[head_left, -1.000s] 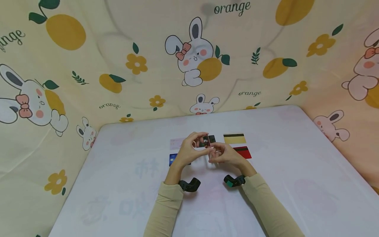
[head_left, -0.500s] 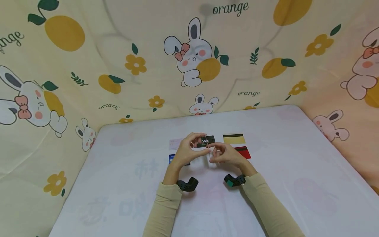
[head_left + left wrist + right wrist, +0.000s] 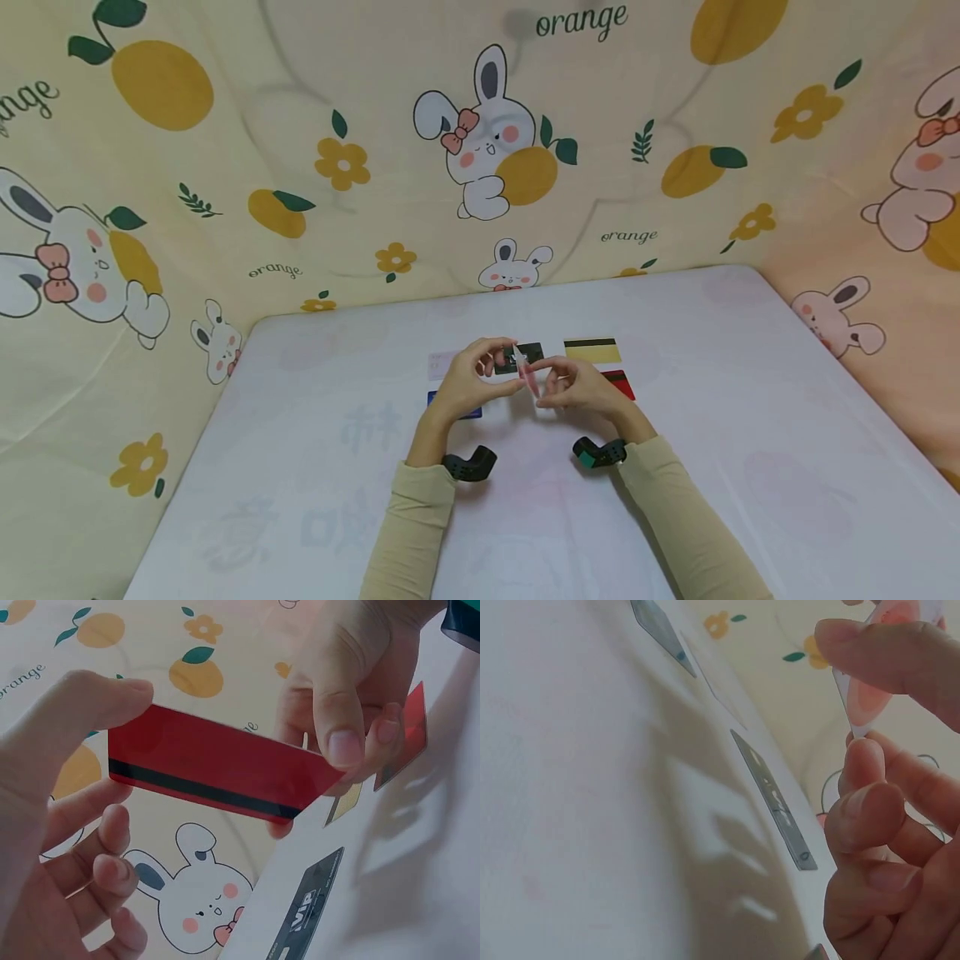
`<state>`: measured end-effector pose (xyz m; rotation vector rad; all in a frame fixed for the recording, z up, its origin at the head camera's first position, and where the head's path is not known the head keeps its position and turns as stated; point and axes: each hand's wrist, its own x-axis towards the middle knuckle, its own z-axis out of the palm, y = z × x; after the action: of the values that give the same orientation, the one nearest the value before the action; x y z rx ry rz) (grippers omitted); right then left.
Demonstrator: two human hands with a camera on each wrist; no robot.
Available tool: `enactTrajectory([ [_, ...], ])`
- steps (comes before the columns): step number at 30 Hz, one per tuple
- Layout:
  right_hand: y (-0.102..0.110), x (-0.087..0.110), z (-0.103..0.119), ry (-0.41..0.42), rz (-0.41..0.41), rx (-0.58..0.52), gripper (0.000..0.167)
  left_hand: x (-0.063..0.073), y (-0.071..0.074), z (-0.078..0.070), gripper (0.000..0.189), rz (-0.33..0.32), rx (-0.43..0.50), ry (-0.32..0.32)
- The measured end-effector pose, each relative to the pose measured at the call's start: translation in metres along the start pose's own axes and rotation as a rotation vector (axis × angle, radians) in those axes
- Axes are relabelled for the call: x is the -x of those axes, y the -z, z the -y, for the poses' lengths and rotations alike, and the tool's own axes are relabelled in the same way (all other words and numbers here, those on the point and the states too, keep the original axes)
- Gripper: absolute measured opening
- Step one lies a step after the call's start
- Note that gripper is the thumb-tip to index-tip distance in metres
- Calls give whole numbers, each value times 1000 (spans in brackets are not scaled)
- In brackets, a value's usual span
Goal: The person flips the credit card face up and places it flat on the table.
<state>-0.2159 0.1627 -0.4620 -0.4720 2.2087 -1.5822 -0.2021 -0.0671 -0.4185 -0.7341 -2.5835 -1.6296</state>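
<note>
One patterned backdrop (image 3: 300,83): pale yellow fabric, printed with rabbits, oranges, flowers and "orange" lettering.
White table (image 3: 315,517): rounded at the far corners, marked with faint grey characters toward the left.
Two sleeves, left (image 3: 412,533) and right (image 3: 686,508): beige, reaching in from the near edge.
Left hand (image 3: 471,379): raised above the table, pinching one end of the held red card between thumb and forefinger; remaining fingers loosely curled, free of the card.
Right hand (image 3: 581,392): pinching the opposite end, thumb across a corner, fingertip against the lower edge; other fingers bent.
Two wrist cameras, left (image 3: 471,465) and right (image 3: 598,452): black, with a green patch on the right one.
Held red card (image 3: 217,769): in the air between both hands, tilted, dark stripe along one face, pinkish-white print on the other.
Black VIP card (image 3: 528,357): flat on the table, beyond the held one.
Gold card (image 3: 592,352): to its right, dark-striped.
Tabletop red card (image 3: 619,384): nearer than the gold, partly hidden by the right hand.
Pale pink card (image 3: 438,365) and blue card (image 3: 468,412): at left, both partly covered.
</note>
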Motion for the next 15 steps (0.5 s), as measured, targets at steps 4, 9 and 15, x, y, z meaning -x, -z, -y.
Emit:
enactTrajectory([
  [4,2,1,0,-2,-6,-6,59,0,1,3,53,6,-7,-6],
  [9,3,1,-1,14,-4,-30,59,0,3,4,53,14,-13,2],
  [15,5,2,-2,18,-8,-52,58,1,5,7,53,41,-18,32],
])
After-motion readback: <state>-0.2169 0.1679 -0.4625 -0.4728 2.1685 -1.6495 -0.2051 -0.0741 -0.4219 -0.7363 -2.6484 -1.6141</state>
